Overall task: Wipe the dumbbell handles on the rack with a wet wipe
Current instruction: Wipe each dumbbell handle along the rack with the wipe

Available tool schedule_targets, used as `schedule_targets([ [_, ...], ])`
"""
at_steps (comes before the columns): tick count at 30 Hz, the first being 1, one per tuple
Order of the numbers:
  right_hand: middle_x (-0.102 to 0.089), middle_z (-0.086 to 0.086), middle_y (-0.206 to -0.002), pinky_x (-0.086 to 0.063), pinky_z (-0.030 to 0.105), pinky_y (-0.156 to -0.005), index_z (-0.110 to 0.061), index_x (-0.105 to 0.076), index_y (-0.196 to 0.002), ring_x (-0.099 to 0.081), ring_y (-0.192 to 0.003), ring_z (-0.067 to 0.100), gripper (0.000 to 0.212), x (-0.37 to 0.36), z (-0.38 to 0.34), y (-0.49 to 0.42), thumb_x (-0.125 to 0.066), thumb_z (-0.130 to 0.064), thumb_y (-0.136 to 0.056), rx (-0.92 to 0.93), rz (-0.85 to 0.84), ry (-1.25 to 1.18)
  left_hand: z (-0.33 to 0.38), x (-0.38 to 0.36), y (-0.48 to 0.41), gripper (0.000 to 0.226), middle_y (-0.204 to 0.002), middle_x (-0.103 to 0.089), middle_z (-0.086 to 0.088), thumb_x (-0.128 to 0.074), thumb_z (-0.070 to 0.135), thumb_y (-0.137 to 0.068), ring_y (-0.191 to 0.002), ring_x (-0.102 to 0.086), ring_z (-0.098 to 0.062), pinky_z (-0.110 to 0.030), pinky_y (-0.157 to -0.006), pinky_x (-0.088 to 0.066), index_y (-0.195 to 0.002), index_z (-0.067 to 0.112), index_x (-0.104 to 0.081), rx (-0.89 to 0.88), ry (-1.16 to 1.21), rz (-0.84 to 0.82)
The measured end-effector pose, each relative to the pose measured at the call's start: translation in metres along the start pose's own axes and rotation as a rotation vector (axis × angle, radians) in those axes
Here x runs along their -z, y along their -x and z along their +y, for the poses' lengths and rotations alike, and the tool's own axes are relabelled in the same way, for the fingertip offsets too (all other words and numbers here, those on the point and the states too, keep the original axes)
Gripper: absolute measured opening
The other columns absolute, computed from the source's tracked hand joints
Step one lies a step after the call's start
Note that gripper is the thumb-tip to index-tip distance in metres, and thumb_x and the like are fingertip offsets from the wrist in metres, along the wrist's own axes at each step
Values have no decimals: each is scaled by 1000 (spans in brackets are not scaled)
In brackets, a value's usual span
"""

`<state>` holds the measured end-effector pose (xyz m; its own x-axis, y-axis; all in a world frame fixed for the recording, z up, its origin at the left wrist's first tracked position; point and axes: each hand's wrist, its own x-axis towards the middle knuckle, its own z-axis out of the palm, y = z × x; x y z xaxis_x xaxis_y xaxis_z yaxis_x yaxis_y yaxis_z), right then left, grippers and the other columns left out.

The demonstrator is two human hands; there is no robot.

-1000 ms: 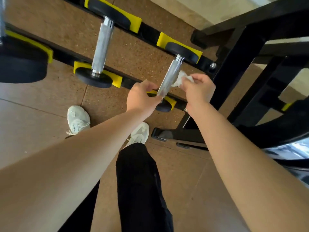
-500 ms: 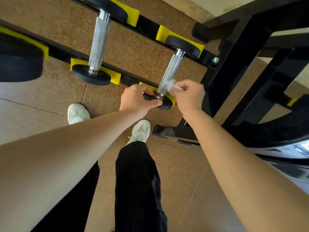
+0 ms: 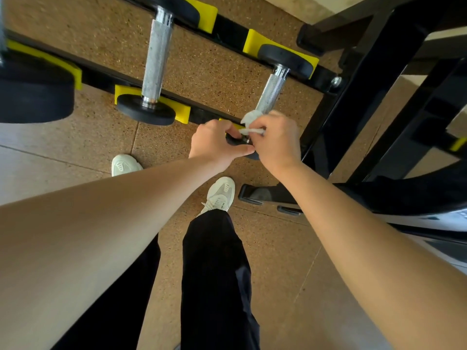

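A small dumbbell with a knurled silver handle [image 3: 271, 93] and black ends rests across the black rack's two rails [image 3: 228, 26] on yellow cradles. My right hand [image 3: 276, 141] pinches a white wet wipe [image 3: 250, 120] wrapped round the near end of that handle. My left hand [image 3: 214, 145] grips the dumbbell's near black end, which both hands mostly hide. A second dumbbell [image 3: 156, 61] with a longer silver handle lies on the rack to the left.
A large black dumbbell head [image 3: 32, 97] sits at the far left of the rack. The rack's black upright frame [image 3: 353, 102] stands to the right, its foot [image 3: 260, 195] on the brown floor. My white shoes [image 3: 219, 195] and black trousers are below.
My right hand slid the wipe down the handle from its middle to the near end. My left hand moved from the handle's base onto the near black end.
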<state>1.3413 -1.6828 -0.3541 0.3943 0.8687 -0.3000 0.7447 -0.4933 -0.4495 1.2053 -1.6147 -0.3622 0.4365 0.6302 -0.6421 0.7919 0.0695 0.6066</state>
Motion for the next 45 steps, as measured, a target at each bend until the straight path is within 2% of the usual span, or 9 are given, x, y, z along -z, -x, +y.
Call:
schedule_targets([
  [6,-68,-5,-88,-48,15,-67,-13,-73,-93,-63,-81,9,6,22,10,-19,-68,-13,-89,-385,452,-215,-3,-1,-2,37,-86,-64,8,-84,52,-72,-82,-61,-14,-26,-60,-42,-94,24,-72,-13,10,2],
  [11,-70,3,-84,-41,13,-54,-9,-72,-86,-58,-71,8,5,-10,2,3,-69,-10,-90,-487,175,-217,1,1,-2,38,-78,-59,13,-83,52,-74,-75,-60,-12,-26,-59,-43,-96,24,-71,-14,-24,-18],
  [15,-72,1,-104,-47,17,-71,-10,-75,-109,-62,-89,10,19,-4,5,20,-68,-13,-92,-478,-28,-242,4,4,-1,36,-78,-60,13,-81,53,-76,-72,-58,-7,-25,-56,-43,-98,26,-70,-26,-46,-37],
  [18,-72,-3,-95,-53,33,-82,-13,-77,-103,-64,-88,12,16,16,7,16,-69,-19,-91,-405,-74,-249,4,7,2,35,-90,-65,11,-77,50,-80,-81,-64,-10,-29,-66,-53,-107,29,-67,-37,-73,-76],
  [24,-72,-4,-90,-47,20,-63,-14,-74,-112,-62,-71,0,20,36,-1,16,-69,-14,-92,-394,-193,-589,13,26,6,59,-131,-54,13,-71,21,-90,-107,-57,-2,-17,-83,-50,-141,35,-45,-257,113,-184],
  [30,-74,12,-87,-60,29,-66,-10,-71,-90,-73,-77,23,9,35,-6,18,-76,-4,-86,-474,-105,-909,22,40,-7,21,-93,-68,6,-73,29,-90,-73,-58,-2,-14,-63,-42,-111,26,-71,-312,-13,-207],
  [38,-72,14,-92,-56,26,-61,-10,-62,-90,-70,-66,14,11,17,16,15,-65,0,-89,-786,104,-892,14,39,-24,14,-68,-54,10,-73,34,-91,-54,-46,-3,-16,-44,-33,-97,21,-76,-66,49,-65],
  [41,-70,14,-96,-58,28,-65,-6,-65,-100,-68,-67,15,16,19,15,15,-59,5,-91,-821,82,-1075,18,36,-22,6,-79,-58,8,-70,19,-91,-74,-57,-11,-32,-59,-49,-95,23,-72,-45,122,-81],
  [45,-70,11,-81,-54,26,-59,-8,-60,-91,-66,-64,17,20,36,3,17,-49,9,-94,-774,-44,-1449,25,39,-13,60,-121,-56,19,-53,-3,-80,-115,-49,-12,-34,-94,-44,-121,40,-61,-166,52,-262],
])
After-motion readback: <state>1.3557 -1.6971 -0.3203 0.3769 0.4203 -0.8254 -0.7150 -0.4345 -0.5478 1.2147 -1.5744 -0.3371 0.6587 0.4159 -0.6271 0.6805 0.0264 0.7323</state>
